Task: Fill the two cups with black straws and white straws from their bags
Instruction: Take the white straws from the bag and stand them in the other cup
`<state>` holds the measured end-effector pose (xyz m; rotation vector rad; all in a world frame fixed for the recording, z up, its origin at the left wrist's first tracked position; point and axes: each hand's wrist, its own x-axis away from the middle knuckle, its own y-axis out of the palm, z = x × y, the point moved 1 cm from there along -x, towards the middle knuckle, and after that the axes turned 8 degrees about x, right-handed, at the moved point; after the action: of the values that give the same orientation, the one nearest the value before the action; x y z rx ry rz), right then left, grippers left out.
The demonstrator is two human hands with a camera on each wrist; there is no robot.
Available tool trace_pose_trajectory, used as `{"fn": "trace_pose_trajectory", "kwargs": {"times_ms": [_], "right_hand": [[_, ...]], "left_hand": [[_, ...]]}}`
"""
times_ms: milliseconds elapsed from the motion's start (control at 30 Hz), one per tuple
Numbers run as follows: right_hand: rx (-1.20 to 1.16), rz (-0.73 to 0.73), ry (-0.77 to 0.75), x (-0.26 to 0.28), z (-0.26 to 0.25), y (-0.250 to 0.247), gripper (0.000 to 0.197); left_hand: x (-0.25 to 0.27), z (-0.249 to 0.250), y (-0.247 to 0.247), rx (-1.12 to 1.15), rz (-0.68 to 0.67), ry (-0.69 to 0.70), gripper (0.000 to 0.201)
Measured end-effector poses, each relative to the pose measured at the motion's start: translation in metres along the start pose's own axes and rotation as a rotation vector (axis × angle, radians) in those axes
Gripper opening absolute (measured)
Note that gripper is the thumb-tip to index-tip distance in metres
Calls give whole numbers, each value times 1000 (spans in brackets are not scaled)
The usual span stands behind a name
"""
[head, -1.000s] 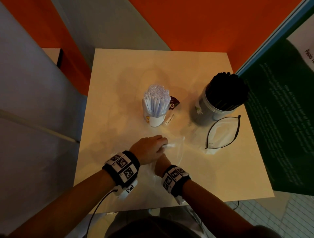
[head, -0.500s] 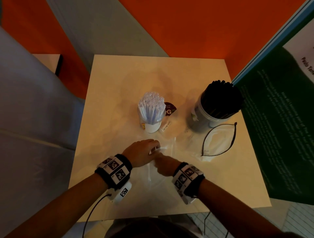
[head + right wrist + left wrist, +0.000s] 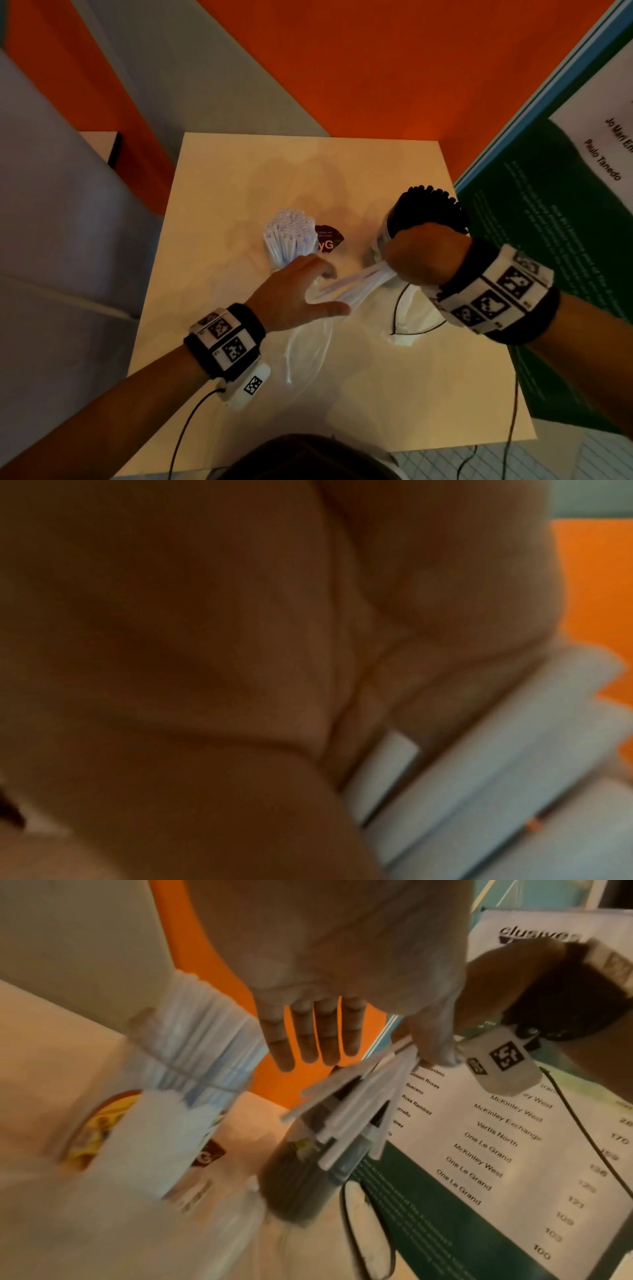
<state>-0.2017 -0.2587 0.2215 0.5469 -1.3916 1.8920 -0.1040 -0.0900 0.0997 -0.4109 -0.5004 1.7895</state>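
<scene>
My right hand [image 3: 419, 258] grips a bundle of white straws [image 3: 352, 282] and holds it in the air, slanting down to the left, in front of the cup of black straws [image 3: 428, 212]. The bundle's lower ends reach the mouth of a clear plastic bag [image 3: 308, 349] lying on the table. My left hand [image 3: 317, 282] hovers there with straight fingers [image 3: 308, 1037], holding nothing. Just beyond it stands a cup packed with white straws [image 3: 291, 236]. In the right wrist view only my palm and the white straws [image 3: 514, 764] show, blurred.
A flat empty bag with a black rim [image 3: 411, 315] lies at the right, below my right hand. A small dark label [image 3: 327, 240] lies beside the white-straw cup. A green printed board [image 3: 548, 222] stands along the beige table's [image 3: 239, 178] right edge, with orange wall behind.
My right hand has risen and moved right with a bundle of white straws drawn out of the clear bag. My left hand has straightened its fingers and shifted toward the white-straw cup.
</scene>
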Motion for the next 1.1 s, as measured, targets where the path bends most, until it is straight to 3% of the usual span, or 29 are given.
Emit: {"fn": "trace_pose_trajectory", "kwargs": {"times_ms": [67,133,167,233,267,300,400,500,567,667,800,933,1000,1100], "right_hand": [[-21,72,-14,5,4,-20,26],[-45,124,-83,4,-2,-36,24],[-52,150,-110,1,-4,-40,23],[-113,242,-199,-2,-4,-53,22],[-210,280,-230,-4,-2,-57,26],[-364,326,-263,-6,-1,-60,31],[-916,606,-357,-15,-9,-62,44],[-1361,747,-482,-26,-47,-56,35],[-1633,769,-558,-33,-72,-54,26],[-2068,738,-639,-42,-89,-53,44],[-2132,628,-650,-56,-93,-53,70],[-2291,422,-819,-68,-74,-42,109],[-2289,398,-835,-72,-69,-37,98],[-2030,588,-660,-80,-74,-39,24]], "left_hand": [[-12,8,1,18,-67,-43,79],[-23,13,2,53,-86,-99,83],[-27,13,2,72,-57,-101,71],[-26,9,-3,100,44,-65,26],[-22,4,-9,137,86,-60,7],[-17,1,-17,180,116,-70,5],[-3,-11,-42,307,229,-119,11],[1,-15,-59,379,275,-117,30],[0,-15,-62,440,275,-110,29],[-3,-13,-62,518,301,-117,34],[-9,-17,-56,576,353,-148,30],[-14,-24,-49,581,336,-158,40],[-16,-23,-46,576,322,-159,41],[-23,-19,-43,532,304,-147,17]]}}
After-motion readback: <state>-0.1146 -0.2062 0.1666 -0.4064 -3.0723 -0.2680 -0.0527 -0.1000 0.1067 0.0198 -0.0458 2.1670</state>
